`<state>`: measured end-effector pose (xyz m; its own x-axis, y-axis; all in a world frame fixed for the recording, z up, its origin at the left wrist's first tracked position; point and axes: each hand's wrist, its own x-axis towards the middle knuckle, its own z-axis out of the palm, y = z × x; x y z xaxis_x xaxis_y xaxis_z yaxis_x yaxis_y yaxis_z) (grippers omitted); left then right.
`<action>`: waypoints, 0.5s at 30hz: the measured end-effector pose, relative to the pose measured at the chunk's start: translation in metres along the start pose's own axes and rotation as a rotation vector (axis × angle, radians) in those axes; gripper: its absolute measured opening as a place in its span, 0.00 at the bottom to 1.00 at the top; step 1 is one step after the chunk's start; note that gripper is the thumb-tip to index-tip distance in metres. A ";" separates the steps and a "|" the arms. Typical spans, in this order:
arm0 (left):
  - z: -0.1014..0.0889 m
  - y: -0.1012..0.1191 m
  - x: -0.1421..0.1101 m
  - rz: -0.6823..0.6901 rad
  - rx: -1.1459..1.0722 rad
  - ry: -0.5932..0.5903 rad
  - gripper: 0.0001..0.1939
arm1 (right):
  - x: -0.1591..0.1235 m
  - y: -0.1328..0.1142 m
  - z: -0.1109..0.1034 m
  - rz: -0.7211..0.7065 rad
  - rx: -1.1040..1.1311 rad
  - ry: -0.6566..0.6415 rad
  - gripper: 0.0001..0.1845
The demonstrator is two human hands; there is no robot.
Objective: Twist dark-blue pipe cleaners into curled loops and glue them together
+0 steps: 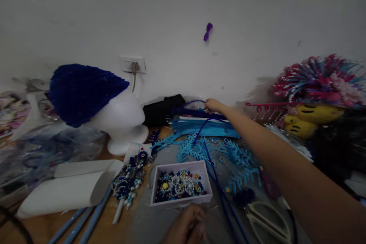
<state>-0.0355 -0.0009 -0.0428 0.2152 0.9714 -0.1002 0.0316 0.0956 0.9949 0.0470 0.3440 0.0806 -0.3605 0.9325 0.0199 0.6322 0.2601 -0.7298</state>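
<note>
My right hand (213, 105) reaches far across the table to a pile of dark blue pipe cleaners (200, 113) by the wall, and its fingers are pinched on one of them, which arcs up to the left. My left hand (190, 227) sits low at the near edge, just below a small box of beads (180, 187), fingers curled closed; what it holds, if anything, I cannot make out. Light blue pipe cleaners (204, 127) lie stacked under the dark ones. Light blue feathery pieces (228, 158) spread across the grey mat.
A white foam head (120, 120) wearing a dark blue knit hat (82, 93) stands at left. Rolled white sheets (63, 190), a beaded strip (130, 177), white scissors (265, 219), a black pouch (161, 110) and a colourful spiky headpiece (320, 80) surround the work spot.
</note>
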 end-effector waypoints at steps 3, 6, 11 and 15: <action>0.000 0.002 0.001 0.009 -0.023 0.041 0.22 | -0.001 -0.004 -0.019 0.038 0.224 0.130 0.13; 0.001 0.003 0.001 0.005 -0.038 0.065 0.22 | -0.003 -0.015 -0.038 0.014 0.390 0.260 0.10; 0.000 0.002 0.001 0.014 -0.042 0.071 0.19 | -0.001 -0.039 -0.070 -0.179 0.558 0.349 0.04; -0.003 0.004 0.002 0.029 0.024 0.044 0.14 | 0.000 -0.048 -0.092 -0.236 0.626 0.413 0.04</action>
<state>-0.0383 0.0024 -0.0392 0.1733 0.9824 -0.0702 0.0493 0.0625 0.9968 0.0798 0.3548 0.1783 -0.0755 0.9198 0.3852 0.0225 0.3877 -0.9215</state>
